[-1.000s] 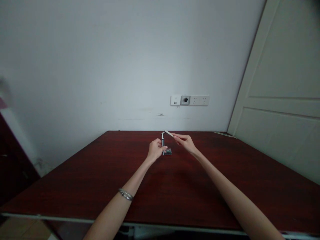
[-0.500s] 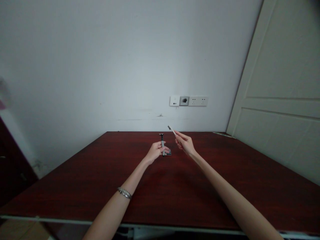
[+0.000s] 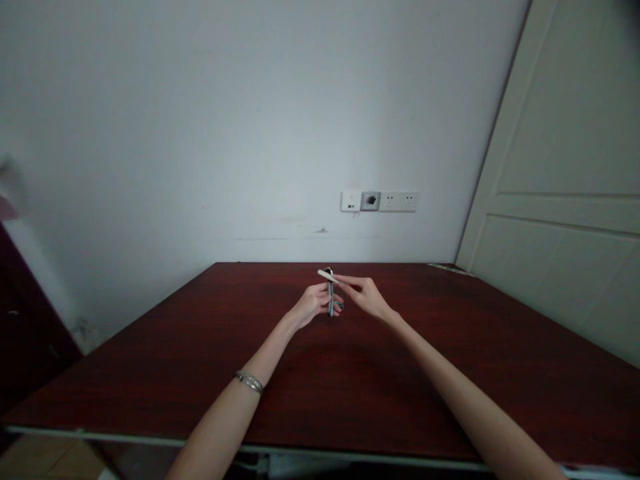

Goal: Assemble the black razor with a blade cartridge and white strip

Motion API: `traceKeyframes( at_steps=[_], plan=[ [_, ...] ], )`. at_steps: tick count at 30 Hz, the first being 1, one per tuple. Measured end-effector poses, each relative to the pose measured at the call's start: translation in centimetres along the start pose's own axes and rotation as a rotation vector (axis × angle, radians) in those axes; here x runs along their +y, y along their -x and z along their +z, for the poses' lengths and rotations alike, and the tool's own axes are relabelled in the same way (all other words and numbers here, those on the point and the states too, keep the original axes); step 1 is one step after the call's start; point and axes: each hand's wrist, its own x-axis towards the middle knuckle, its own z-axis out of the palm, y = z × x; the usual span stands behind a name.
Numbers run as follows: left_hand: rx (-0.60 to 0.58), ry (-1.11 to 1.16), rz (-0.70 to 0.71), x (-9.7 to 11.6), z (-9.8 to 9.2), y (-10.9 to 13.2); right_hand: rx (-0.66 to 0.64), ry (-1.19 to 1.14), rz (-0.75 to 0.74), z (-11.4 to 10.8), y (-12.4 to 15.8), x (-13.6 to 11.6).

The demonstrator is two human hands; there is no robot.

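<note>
My left hand [image 3: 311,305] is closed round the grey handle of a razor [image 3: 331,301], held upright above the dark red table. A small dark item shows between its lower fingers, too small to make out. My right hand [image 3: 367,297] pinches a slim white brush [image 3: 327,275], which lies slantwise across the top of the razor and partly hides the razor's head. Whether the brush touches the head I cannot tell.
The dark red table [image 3: 200,373] reaches back to a pale wall with sockets [image 3: 399,201]. A light panelled door [image 3: 565,267] stands at the right. A thin flat strip [image 3: 450,269] lies at the table's back right corner.
My right hand has moved left and tilted, bringing the brush from beside the razor to across its head. The razor has shifted slightly right and turned in my left hand.
</note>
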Motion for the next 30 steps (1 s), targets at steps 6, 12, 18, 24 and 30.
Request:
traceKeyframes(
  at_steps=[6,12,18,24,30],
  plan=[
    [0.053,-0.057,0.026,-0.4,-0.4,-0.2,0.115,0.117,-0.034,-0.9,-0.1,-0.1],
    [0.161,-0.167,0.084,-0.4,-0.5,-0.3,-0.058,0.078,-0.043,-2.9,-0.3,-0.4],
    [0.281,-0.292,0.146,-0.4,-0.6,-0.5,0.09,0.1,0.058,-3.6,-0.3,0.1],
    [0.358,-0.341,0.185,-0.6,-0.9,-0.8,0.12,0.019,0.111,-2.8,-0.4,1.1],
    [0.412,-0.313,0.182,-0.4,-1.0,-0.9,0.107,-0.28,0.313,-2.4,-0.7,3.3]
  ],
)
